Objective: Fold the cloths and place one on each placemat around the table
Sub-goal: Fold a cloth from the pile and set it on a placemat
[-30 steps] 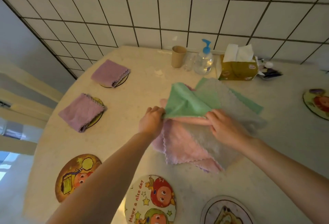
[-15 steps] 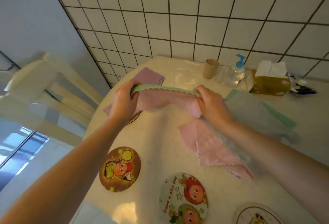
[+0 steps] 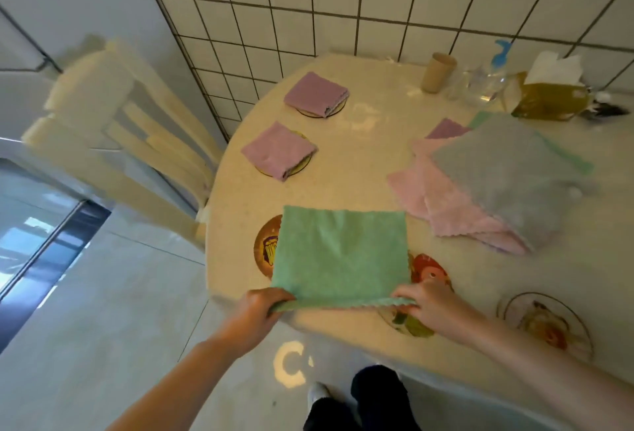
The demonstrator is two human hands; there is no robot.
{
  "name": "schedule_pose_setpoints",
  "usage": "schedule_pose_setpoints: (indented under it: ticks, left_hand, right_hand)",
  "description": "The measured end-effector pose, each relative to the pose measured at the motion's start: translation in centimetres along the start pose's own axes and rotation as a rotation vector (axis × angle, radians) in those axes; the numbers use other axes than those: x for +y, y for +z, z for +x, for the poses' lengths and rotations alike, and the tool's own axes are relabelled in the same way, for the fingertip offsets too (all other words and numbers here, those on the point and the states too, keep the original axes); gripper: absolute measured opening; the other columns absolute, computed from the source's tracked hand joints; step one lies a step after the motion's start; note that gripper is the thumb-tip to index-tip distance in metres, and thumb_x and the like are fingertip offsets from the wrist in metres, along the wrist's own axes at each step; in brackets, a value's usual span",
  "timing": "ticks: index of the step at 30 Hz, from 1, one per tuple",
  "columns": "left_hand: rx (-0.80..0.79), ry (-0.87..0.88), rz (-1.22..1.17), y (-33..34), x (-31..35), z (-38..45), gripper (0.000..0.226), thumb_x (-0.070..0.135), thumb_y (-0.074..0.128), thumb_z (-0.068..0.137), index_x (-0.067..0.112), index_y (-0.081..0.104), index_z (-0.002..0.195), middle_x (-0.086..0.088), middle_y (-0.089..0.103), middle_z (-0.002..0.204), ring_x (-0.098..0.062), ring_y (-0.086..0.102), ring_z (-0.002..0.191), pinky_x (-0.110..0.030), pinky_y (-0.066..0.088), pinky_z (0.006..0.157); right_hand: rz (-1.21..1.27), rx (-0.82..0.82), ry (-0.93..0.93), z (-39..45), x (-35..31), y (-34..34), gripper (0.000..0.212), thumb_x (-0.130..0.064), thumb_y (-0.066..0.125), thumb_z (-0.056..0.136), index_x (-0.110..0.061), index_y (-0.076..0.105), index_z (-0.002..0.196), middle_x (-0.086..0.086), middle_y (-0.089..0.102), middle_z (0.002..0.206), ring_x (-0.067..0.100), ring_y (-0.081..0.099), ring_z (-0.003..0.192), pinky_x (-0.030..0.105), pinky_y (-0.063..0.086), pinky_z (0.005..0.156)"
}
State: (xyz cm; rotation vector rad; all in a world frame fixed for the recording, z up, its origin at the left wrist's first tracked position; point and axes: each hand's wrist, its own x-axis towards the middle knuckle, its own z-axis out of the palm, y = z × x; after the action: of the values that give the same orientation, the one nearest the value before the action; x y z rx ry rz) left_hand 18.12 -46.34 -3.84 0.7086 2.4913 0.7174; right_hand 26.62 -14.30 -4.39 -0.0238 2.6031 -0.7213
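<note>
A green cloth lies spread flat at the table's near edge, covering parts of two round placemats. My left hand pinches its near left corner and my right hand pinches its near right corner. Two folded purple cloths each sit on a placemat at the far left. A loose pile of pink, grey and green cloths lies to the right. Another placemat shows at the near right.
A paper cup, a pump bottle and a tissue box stand at the back by the tiled wall. A pale wooden chair is at the table's left. The round table's edge is just past my left hand.
Both hands lifted the green cloth off the pile, carried it left and toward me, and laid it flat at the near edge. The view swung down and left.
</note>
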Motion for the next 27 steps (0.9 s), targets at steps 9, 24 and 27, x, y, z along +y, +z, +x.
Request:
schedule_pose_setpoints:
  ticks: [9, 24, 27]
  left_hand:
    - [0.09, -0.283, -0.344, -1.7, -3.1, 1.3, 0.011, 0.01, 0.069, 0.085, 0.016, 0.071, 0.094, -0.001, 0.066, 0.08, -0.015, 0.062, 0.063, -0.024, 0.053, 0.048]
    - [0.291, -0.612, -0.436, -2.2, -2.8, 12.5, 0.018, 0.024, 0.069, 0.086, 0.009, 0.069, 0.077, -0.009, 0.07, 0.072, -0.023, 0.059, 0.063, -0.037, 0.053, 0.065]
    - [0.286, -0.644, -0.414, -2.0, -3.1, 12.9, 0.021, 0.026, 0.066, 0.088, 0.008, 0.069, 0.078, -0.008, 0.069, 0.071, -0.023, 0.059, 0.065, -0.036, 0.052, 0.067]
  right_hand:
    - [0.396, 0.282, 0.25, -0.6, 0.1, 1.2, 0.017, -0.017, 0.074, 0.078, -0.014, 0.062, 0.066, -0.003, 0.058, 0.063, 0.007, 0.052, 0.063, 0.027, 0.036, 0.06]
    - [0.845, 0.484, 0.73, 7.0, 3.2, -1.3, 0.013, -0.02, 0.069, 0.082, -0.01, 0.07, 0.074, 0.013, 0.07, 0.072, 0.029, 0.064, 0.066, 0.039, 0.052, 0.06]
    - [0.834, 0.488, 0.723, 7.6, 4.2, -1.3, 0.011, -0.021, 0.071, 0.081, -0.013, 0.07, 0.074, 0.01, 0.071, 0.074, 0.027, 0.067, 0.072, 0.043, 0.055, 0.072]
